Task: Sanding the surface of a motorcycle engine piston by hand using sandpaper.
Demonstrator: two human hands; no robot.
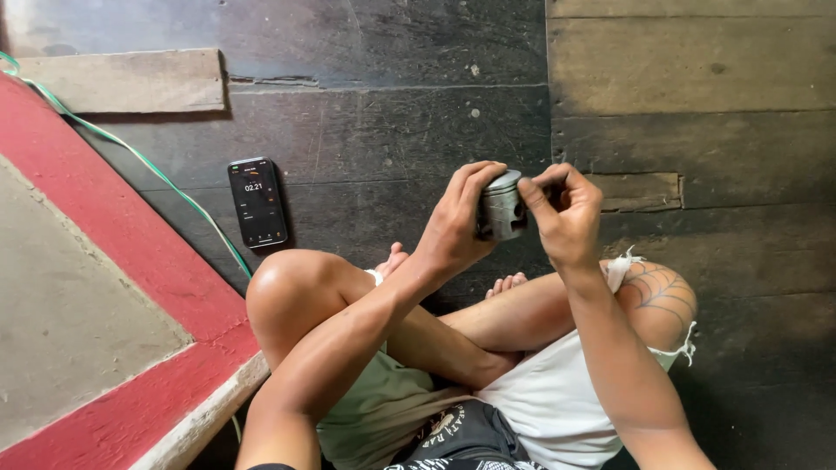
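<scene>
I sit cross-legged on a dark wooden floor. Both my hands hold a small grey metal piston (502,209) in front of my knees. My left hand (459,222) wraps its left side, thumb over the top. My right hand (566,213) pinches its right side near the crown with fingertips curled in. The piston's side hole faces me. Whether a ring or another small part sits between my right fingers is too small to tell.
A black phone (258,202) with a lit screen lies on the floorboards to the left. A green cord (139,157) runs along a red-edged concrete step (131,261) at the left. A pale wooden board (122,80) lies at the top left.
</scene>
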